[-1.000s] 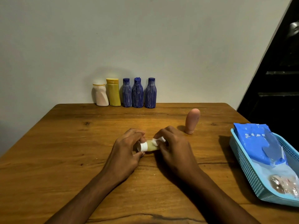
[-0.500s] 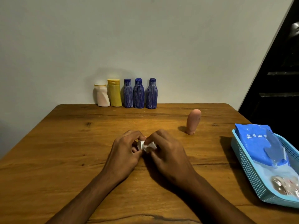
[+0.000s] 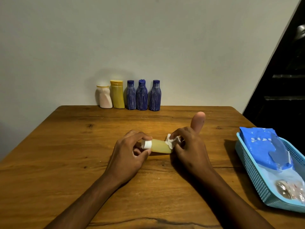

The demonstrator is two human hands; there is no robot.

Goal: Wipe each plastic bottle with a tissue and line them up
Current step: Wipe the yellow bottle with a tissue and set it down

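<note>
My left hand [image 3: 130, 154] grips the small pale-yellow white-capped plastic bottle [image 3: 160, 146]; my right hand [image 3: 189, 149] pinches crumpled white tissue [image 3: 171, 142] against its base.

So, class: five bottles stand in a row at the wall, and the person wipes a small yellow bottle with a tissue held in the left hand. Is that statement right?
Not quite. The head view shows the tissue pinched in the right hand, not the left. The left hand holds the small yellow bottle at its white cap. Five bottles do stand in a row at the wall.
</note>
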